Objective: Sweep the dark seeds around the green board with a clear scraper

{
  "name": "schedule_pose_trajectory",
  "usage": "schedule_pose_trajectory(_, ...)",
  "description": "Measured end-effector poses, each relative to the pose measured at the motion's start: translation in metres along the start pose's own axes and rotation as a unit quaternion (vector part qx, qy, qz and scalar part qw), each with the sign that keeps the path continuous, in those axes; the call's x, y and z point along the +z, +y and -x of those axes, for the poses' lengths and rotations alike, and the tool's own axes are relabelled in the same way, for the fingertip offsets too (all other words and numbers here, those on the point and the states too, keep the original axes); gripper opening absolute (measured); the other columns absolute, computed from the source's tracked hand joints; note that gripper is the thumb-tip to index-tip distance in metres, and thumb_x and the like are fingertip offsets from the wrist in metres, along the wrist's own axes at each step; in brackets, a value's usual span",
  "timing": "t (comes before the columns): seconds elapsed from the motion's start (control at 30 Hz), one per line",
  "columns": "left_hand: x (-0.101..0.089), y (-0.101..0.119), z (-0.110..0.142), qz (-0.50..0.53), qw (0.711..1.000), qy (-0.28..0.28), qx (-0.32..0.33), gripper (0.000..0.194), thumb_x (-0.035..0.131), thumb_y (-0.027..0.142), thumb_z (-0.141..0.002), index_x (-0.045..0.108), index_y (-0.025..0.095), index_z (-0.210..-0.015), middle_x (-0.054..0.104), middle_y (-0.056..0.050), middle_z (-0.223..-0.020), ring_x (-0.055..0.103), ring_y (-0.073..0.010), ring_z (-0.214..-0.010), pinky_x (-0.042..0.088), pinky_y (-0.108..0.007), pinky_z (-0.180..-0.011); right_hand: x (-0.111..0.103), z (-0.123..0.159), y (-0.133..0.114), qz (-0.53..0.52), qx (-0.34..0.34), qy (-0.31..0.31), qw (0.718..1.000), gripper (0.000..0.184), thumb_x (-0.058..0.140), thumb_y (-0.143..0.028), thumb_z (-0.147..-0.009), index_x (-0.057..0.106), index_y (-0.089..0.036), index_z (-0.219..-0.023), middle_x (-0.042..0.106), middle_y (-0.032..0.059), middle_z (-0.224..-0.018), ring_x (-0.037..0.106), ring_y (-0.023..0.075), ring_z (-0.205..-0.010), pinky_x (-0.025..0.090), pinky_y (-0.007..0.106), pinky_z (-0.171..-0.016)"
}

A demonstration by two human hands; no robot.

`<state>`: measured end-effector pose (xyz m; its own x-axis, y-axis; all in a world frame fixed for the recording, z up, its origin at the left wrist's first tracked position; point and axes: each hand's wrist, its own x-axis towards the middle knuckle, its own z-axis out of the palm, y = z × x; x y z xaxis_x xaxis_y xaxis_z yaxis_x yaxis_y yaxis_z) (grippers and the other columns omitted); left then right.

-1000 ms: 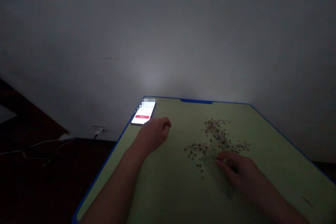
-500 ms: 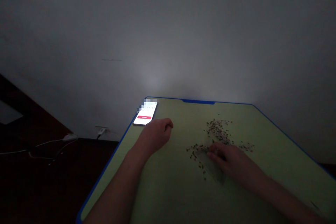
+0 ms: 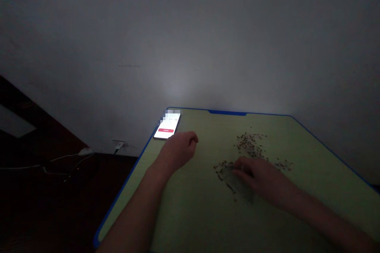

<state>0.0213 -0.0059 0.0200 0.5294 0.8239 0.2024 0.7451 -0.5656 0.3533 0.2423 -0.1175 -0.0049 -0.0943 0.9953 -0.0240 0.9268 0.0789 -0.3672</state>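
My left hand [image 3: 180, 148] rests on the green table, closed with curled fingers, beside the lower edge of a lit phone [image 3: 167, 125]. Nothing shows in that fist. Over on the right, my right hand [image 3: 258, 172] is closed in a pinch, low over the tabletop. Whatever is between its fingertips, if anything, is too dark and small to make out. Tiny dark and pale bits like seeds or beads lie around it: a larger scatter [image 3: 251, 144] beyond the hand, a thin patch [image 3: 224, 166] by the fingertips, and a few bits [image 3: 284, 164] behind the knuckles.
The green table [image 3: 190, 213] has a blue rim and stands against a grey wall [image 3: 237, 39]. White cables [image 3: 62, 159] and a plug [image 3: 119, 146] are at the left, beyond the table's edge. The room is dim.
The view has shifted slightly, so the table sits a little further right. My right hand has moved slightly left over the bits beside it. My left hand keeps its place by the phone.
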Motion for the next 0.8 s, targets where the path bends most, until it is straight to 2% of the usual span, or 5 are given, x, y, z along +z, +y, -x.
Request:
schedule_pose_trajectory(0.23, 0.0, 0.0, -0.001, -0.016, 1.0, 0.003, 0.0, 0.026, 0.04, 0.019, -0.079, 0.065, 0.02, -0.085, 0.067, -0.003, -0.07, 0.057, -0.0142, -0.06, 0.037, -0.025, -0.056, 0.002, -0.012, -0.004, 0.008, -0.039, -0.008, 0.999, 0.018, 0.047, -0.031, -0.086, 0.061, -0.022, -0.082, 0.065, 0.001, -0.071, 0.057, 0.0153, -0.063, 0.034, 0.025, -0.055)
schedule_pose_trajectory(0.47, -0.002, 0.001, 0.0, -0.01, 1.0, -0.003, -0.009, 0.026, 0.04, 0.019, -0.079, 0.065, 0.02, -0.084, 0.066, -0.002, -0.068, 0.056, -0.013, -0.058, 0.038, -0.024, -0.056, 0.001, -0.007, -0.013, -0.012, -0.102, -0.047, 0.994, 0.014, 0.049, -0.027, -0.085, 0.061, -0.022, -0.08, 0.063, -0.0015, -0.066, 0.055, 0.0127, -0.059, 0.032, 0.022, -0.052)
schedule_pose_trajectory(0.8, -0.001, 0.001, -0.001, 0.003, 1.0, 0.006, -0.007, 0.026, 0.04, 0.019, -0.079, 0.065, 0.019, -0.086, 0.068, -0.003, -0.073, 0.057, -0.0133, -0.06, 0.04, -0.026, -0.058, 0.013, 0.006, -0.033, -0.044, -0.102, -0.064, 0.992, 0.011, 0.052, -0.025, -0.083, 0.061, -0.022, -0.077, 0.063, -0.0004, -0.066, 0.055, 0.0128, -0.058, 0.033, 0.023, -0.052)
